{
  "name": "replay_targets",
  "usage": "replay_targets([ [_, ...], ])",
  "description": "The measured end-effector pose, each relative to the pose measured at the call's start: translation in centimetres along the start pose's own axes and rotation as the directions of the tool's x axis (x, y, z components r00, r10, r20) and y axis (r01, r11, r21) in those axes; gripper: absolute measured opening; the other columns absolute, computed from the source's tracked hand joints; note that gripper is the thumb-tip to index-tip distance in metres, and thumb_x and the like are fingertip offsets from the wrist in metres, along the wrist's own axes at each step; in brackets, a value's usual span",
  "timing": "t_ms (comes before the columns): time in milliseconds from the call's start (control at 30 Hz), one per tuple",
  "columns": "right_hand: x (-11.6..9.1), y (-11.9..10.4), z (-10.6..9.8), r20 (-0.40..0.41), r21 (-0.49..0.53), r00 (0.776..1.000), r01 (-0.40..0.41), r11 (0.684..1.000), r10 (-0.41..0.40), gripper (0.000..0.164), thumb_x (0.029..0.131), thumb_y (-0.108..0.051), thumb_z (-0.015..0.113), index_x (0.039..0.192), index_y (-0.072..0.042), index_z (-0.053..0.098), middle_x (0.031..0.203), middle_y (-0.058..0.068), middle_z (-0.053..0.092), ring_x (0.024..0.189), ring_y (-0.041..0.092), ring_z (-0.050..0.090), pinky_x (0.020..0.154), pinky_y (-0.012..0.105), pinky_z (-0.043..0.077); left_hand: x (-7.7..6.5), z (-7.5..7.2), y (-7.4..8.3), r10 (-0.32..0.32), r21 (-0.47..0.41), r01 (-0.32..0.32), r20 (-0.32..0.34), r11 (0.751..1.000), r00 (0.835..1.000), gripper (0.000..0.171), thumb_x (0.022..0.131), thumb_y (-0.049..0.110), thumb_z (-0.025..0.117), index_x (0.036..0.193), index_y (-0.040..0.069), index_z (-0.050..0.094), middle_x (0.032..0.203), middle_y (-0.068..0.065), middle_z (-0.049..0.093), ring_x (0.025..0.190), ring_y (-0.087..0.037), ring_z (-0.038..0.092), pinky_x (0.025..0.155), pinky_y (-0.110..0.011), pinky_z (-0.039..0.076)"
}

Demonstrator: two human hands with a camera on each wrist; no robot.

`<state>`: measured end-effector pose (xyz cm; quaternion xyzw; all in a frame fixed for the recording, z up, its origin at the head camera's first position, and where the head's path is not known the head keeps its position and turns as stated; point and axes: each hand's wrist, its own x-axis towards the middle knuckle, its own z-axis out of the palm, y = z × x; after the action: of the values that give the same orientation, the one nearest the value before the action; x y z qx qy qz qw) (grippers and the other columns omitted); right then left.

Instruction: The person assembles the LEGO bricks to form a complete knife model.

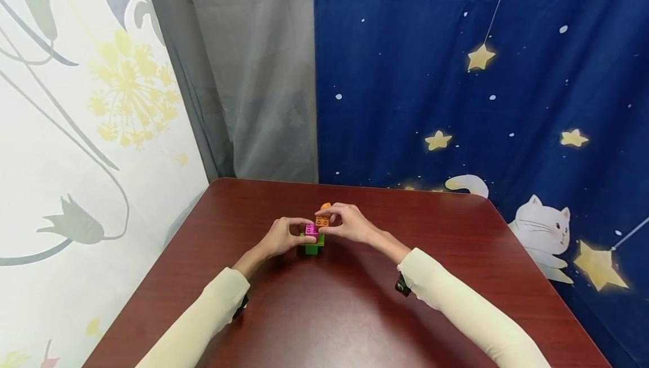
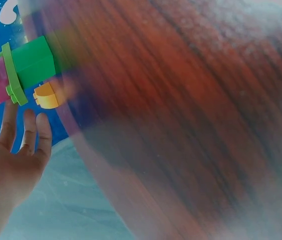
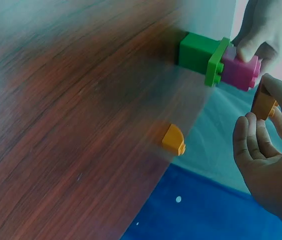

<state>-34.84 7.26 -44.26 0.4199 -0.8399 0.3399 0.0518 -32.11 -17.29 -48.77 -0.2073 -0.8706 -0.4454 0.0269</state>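
Near the centre of the head view, the left hand (image 1: 280,236) pinches a pink brick (image 1: 311,230) between thumb and fingers. That brick sits on a light green plate (image 3: 217,62) over a green block (image 3: 199,52), the whole stack standing at the upper right of the right wrist view. The right hand (image 1: 352,223), also half closed, pinches an orange brick (image 3: 263,104) close to the pink one (whether they touch is hard to tell). A rounded orange piece (image 3: 173,140) rests on the table (image 3: 81,150), right of centre there.
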Motion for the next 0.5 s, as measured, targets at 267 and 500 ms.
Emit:
replay_targets([
  [267,1.0,-0.7,1.2,0.028,-0.004,1.0,-0.006,1.0,0.006,0.041,0.088,-0.019,0.086,0.127,-0.009,0.074,0.101,0.002,0.067,0.089,0.021,0.065,0.08,0.043,0.057,0.2,0.0,-0.2,0.048,0.06,-0.048,0.004,0.997,0.999,0.03,0.085,0.031,0.088,0.111,0.017,0.078,0.097,0.001,0.077,0.088,-0.018,0.069,0.078,-0.031,0.055],
  [500,1.3,-0.9,1.8,0.016,-0.049,1.0,0.026,0.998,-0.025,0.04,0.088,-0.018,0.086,0.125,-0.012,0.075,0.097,0.002,0.065,0.088,0.017,0.063,0.078,0.034,0.055,0.2,-0.1,-0.2,0.019,0.078,-0.02,0.018,0.997,1.0,0.022,0.086,0.033,0.087,0.1,0.019,0.077,0.087,0.003,0.074,0.081,-0.016,0.065,0.074,-0.029,0.052],
])
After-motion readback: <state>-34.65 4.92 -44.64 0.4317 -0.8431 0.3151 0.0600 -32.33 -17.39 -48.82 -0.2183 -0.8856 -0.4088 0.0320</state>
